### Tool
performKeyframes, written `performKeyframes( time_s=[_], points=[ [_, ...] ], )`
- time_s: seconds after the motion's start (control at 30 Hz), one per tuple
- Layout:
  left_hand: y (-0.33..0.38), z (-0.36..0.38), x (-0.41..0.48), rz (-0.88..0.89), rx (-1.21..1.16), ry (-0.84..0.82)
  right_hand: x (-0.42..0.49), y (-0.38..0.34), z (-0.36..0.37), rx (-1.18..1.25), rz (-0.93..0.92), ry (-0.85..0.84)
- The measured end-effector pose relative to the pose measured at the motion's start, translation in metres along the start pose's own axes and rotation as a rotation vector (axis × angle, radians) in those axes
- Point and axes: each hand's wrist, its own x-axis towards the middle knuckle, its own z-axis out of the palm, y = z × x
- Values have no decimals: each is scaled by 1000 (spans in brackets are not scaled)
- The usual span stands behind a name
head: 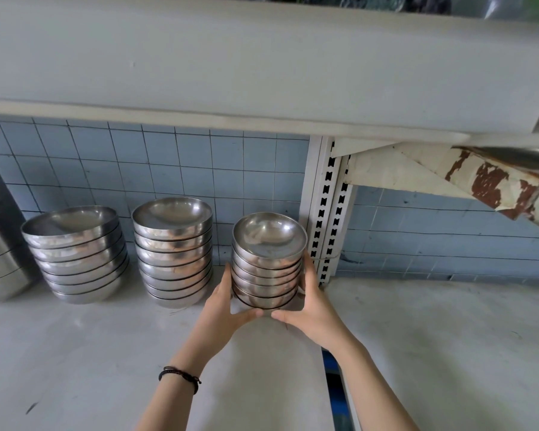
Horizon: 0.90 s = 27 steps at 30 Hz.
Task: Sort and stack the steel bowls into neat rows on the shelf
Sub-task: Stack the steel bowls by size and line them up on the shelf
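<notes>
Pretty simple look on this person. Both forearms are bare as far up as I can see, and the left hand (227, 306) and right hand (308, 304) are uncovered too. The one thing worn is a bracelet (179, 375) on the left wrist. It's dark braided cord, black going a bit brownish, and looks like a couple of thin strands wrapped side by side. There's a small knot with short loose ends poking out on the inner side. Nails are too small to make out.
</notes>
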Motion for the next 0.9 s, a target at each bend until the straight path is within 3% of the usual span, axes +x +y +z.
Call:
performKeyframes(
  time_s=[0.43, 0.9],
  points=[
    [2, 3, -1, 50, -46, 58, -2, -5, 5, 51, 39, 96],
    [2, 3, -2, 30, 36, 88, 1, -4, -3, 37, 47, 51]
  ],
)
